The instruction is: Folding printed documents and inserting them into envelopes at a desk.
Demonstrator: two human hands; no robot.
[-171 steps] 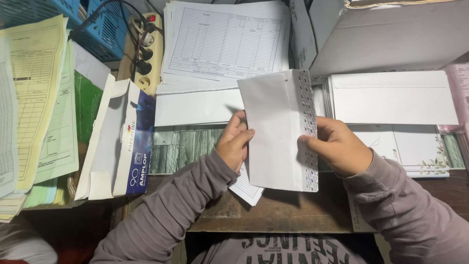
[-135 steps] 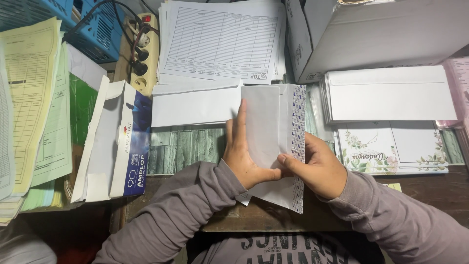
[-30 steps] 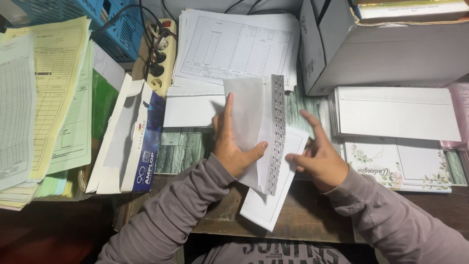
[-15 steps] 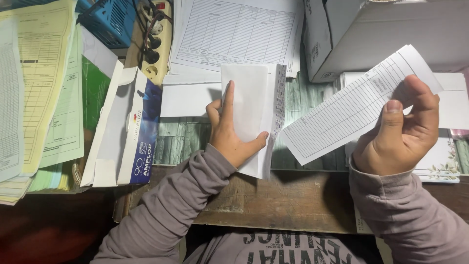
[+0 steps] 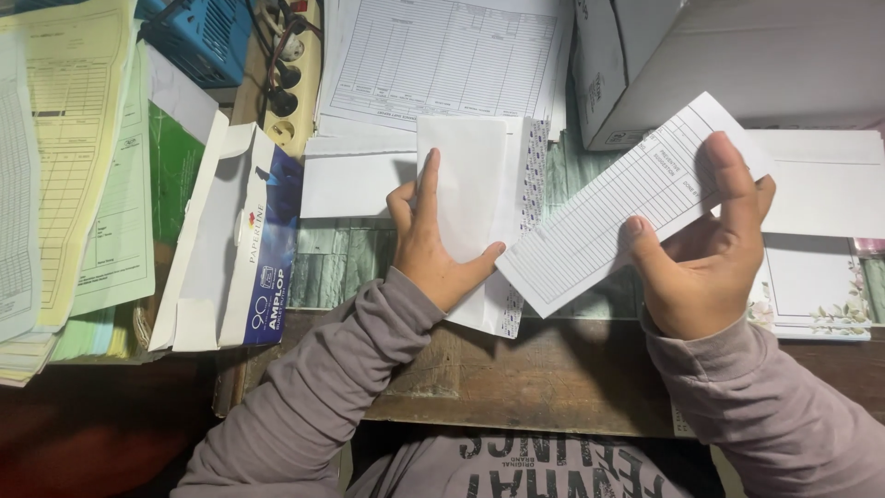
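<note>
My left hand holds a white envelope upright, thumb on its front, its patterned open flap facing right. My right hand grips a folded ruled form by its upper end. The form is tilted, and its lower left corner touches the envelope's open edge. Both sleeves are grey.
An open blue and white envelope box lies at the left beside yellow and green forms. A stack of printed forms and a power strip sit behind. White envelopes, floral cards and a cardboard box are at the right.
Earlier both hands held the envelope. My right hand then drew the folded form out and lifted it right; now it has moved back left, the form's corner meeting the envelope.
</note>
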